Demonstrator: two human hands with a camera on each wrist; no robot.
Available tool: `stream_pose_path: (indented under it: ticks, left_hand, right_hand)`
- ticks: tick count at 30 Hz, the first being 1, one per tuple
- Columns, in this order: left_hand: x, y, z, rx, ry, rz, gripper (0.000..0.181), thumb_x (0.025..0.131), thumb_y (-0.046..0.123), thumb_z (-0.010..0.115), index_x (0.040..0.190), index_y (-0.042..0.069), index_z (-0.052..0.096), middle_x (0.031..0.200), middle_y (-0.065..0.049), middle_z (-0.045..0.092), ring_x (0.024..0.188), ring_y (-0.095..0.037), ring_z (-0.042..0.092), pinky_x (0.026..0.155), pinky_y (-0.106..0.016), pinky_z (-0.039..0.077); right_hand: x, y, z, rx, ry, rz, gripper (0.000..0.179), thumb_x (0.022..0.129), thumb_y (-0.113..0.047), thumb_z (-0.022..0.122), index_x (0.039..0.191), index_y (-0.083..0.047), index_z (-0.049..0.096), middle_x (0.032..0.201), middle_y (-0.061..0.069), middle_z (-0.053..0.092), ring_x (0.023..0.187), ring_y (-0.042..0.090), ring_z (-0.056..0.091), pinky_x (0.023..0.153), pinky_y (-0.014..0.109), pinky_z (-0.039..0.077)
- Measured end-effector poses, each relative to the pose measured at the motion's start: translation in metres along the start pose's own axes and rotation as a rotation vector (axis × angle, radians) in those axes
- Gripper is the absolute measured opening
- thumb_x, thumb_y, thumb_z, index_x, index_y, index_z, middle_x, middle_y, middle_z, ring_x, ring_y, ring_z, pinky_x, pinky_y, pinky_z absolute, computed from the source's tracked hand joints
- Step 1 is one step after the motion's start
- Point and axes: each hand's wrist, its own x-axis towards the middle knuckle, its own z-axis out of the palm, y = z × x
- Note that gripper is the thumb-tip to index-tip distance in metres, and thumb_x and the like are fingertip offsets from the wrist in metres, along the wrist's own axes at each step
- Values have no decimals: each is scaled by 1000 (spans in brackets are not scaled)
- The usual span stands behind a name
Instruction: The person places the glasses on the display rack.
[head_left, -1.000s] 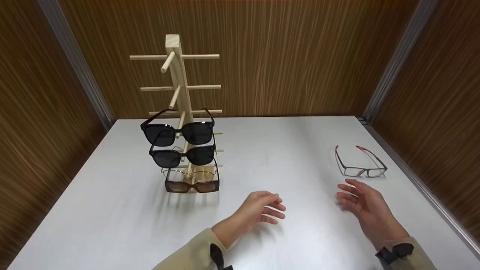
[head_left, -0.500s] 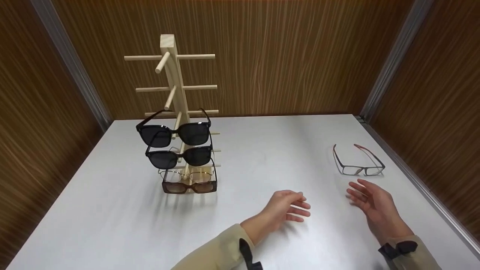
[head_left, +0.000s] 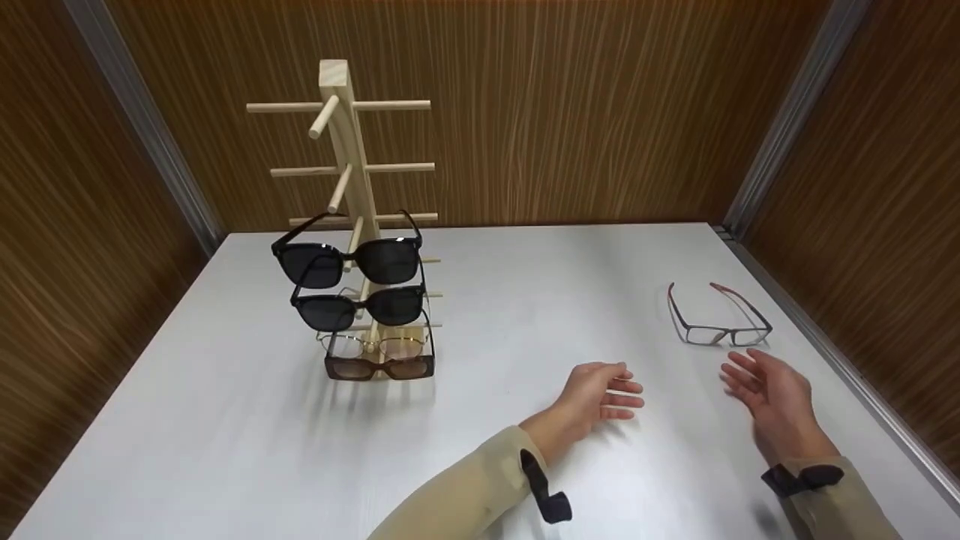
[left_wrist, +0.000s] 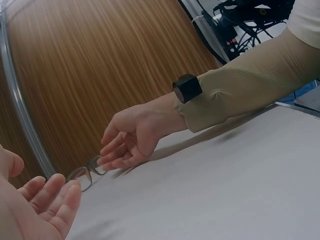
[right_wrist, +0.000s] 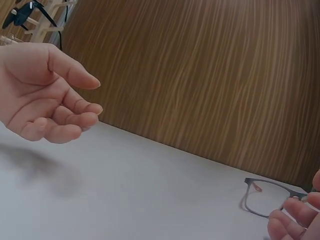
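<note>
A pair of clear-lens eyeglasses [head_left: 726, 335], dark in front with reddish temple tips, lies unfolded on the white table at the right. Just in front of its lenses is my right hand [head_left: 780, 397], fingers loosely bent and holding nothing. My left hand [head_left: 589, 397] hovers over the table to the left of the eyeglasses, its fingers relaxed and nothing in them. In the right wrist view, fingertips [right_wrist: 295, 212] of my right hand overlap part of the eyeglasses [right_wrist: 265, 215]. The left wrist view shows the eyeglasses [left_wrist: 82, 175] beyond both hands.
A wooden display stand [head_left: 352, 165] with pegs rises at the left. It bears two black sunglasses [head_left: 386, 262], thin gold-rimmed glasses [head_left: 401, 347] and brown-framed sunglasses [head_left: 380, 368]. Wood-grain panels [head_left: 562, 112] wall in the table [head_left: 225, 435] at the back and sides.
My left hand has moved to the right across the table. My right hand has shifted slightly right, staying close in front of the eyeglasses. The view has shifted a little.
</note>
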Motion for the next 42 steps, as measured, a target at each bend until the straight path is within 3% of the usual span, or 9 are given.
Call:
stream_pose_path:
  ticks: [3,7,12,19,24,32,37,42]
  left_hand:
    - [9,-3,7,-32,7,-21,20,91,20,57,92,1,62,83,-13,68,74,-28,68,64,-37,56]
    - [18,-9,18,-87,1,-46,20,91,19,57,92,0,62,83,-15,67,74,-29,68,67,-40,56]
    - [30,-13,30,-126,10,-69,22,91,21,57,91,-1,63,83,-16,67,75,-30,67,68,-41,56]
    - [50,-16,44,-191,14,-67,23,91,21,57,90,-1,63,83,-16,67,77,-31,67,69,-42,55]
    - [62,-14,45,-192,64,-58,23,91,21,57,90,-1,63,83,-16,67,78,-31,67,70,-42,55]
    - [78,-16,60,-310,113,-103,24,89,22,60,91,-2,63,86,-18,66,85,-34,65,74,-43,54]
    - [87,-15,67,-348,124,-89,30,88,23,61,101,-3,61,92,-18,64,94,-36,61,81,-47,51]
    - [96,-15,68,-358,115,-68,33,87,23,62,107,-3,59,97,-19,61,97,-36,59,83,-49,49]
  right_hand:
    - [6,-5,-4,-30,80,-31,70,90,-27,62,146,-17,21,100,2,67,103,22,62,89,36,48]
    - [14,-10,-11,-68,180,-48,62,88,-28,65,140,-17,32,111,1,61,103,18,61,88,33,49]
    - [24,-15,-16,-58,219,-61,65,89,-23,64,143,-19,30,127,1,46,110,14,52,90,29,48]
    - [36,-31,-20,-133,320,-93,41,89,-20,64,125,-20,44,119,0,48,106,13,51,84,24,50]
    - [48,-35,-15,-137,350,-89,31,89,-14,61,117,-18,47,114,1,48,100,13,52,80,24,51]
    - [69,-39,-12,-145,404,-120,45,90,-11,56,132,-14,42,110,-3,45,96,10,51,75,21,52]
    - [77,-40,-11,-150,396,-112,28,89,-11,56,116,-15,49,106,-1,47,89,9,54,72,22,53]
    - [81,-43,-8,-186,380,-129,23,89,-13,58,111,-13,51,103,0,48,80,10,54,66,22,53]
